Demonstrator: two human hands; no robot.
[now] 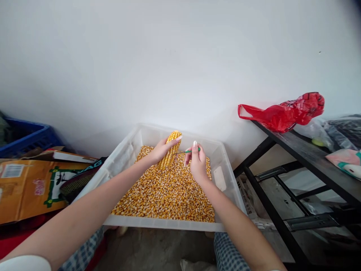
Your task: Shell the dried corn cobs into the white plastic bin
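My left hand (161, 149) is wrapped round an ear of corn (170, 155), which it holds tilted above the bin. Rows of yellow kernels cover the ear's upper part. Between the thumb and fingers of my right hand (196, 158) is a small screwdriver-like tool (188, 151) with a green handle. Its thin shaft points left at the ear's side; whether the tip touches is too small to tell. Below both hands, loose corn kernels (169, 195) fill much of a translucent plastic bin (232, 188).
A black metal-framed table (316, 162) stands at the right, with a red plastic bag (290, 113) on its corner. To the left are a cardboard box (31, 188) and a blue crate (31, 137). A white wall (180, 67) rises behind the bin.
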